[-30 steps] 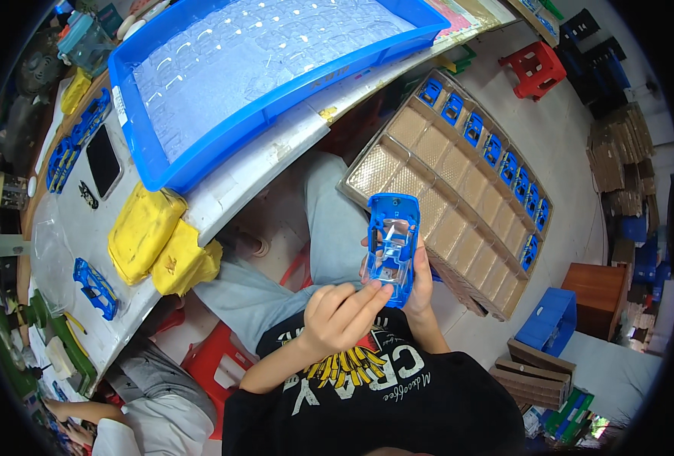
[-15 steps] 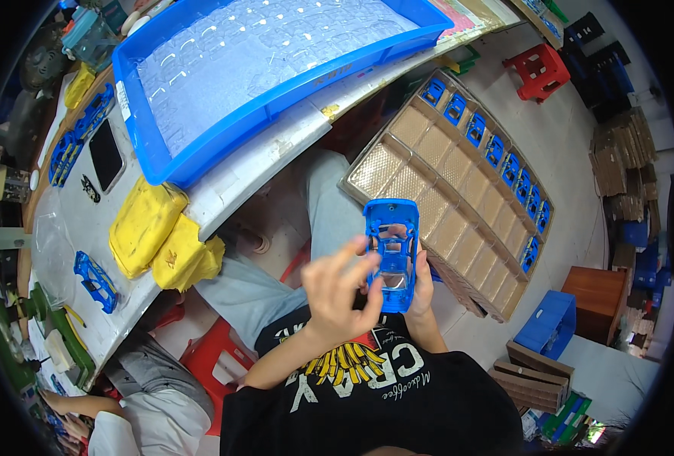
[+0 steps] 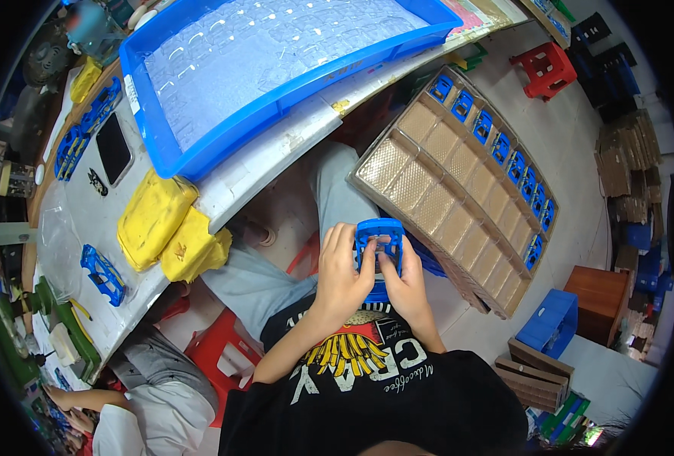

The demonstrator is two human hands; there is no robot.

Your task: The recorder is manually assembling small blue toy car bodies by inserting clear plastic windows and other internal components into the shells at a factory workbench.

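Note:
In front of my torso I hold a blue toy car body (image 3: 379,226), a hollow shell with window openings. My left hand (image 3: 342,266) grips its left side, fingers on the edge and thumb against the near part. My right hand (image 3: 407,287) closes on the right side, its thumb over the middle opening. The shell is tilted, and my hands hide parts of it. Just beyond, to the right, lies a brown compartment tray (image 3: 443,169) with several blue car bodies (image 3: 502,148) in the row along its far right side.
A large blue bin (image 3: 276,114) of clear plastic pieces stands on the white table. Yellow wrapped bundles (image 3: 155,216), a phone (image 3: 114,148) and another blue car body (image 3: 103,273) lie nearby. A red stool (image 3: 544,70) stands far right; another person's arm (image 3: 86,399) is lower left.
My left hand, earlier raised with loose fingers beside the car body, now grips it. Both hands hold the shell, which has tilted and come slightly closer to my torso.

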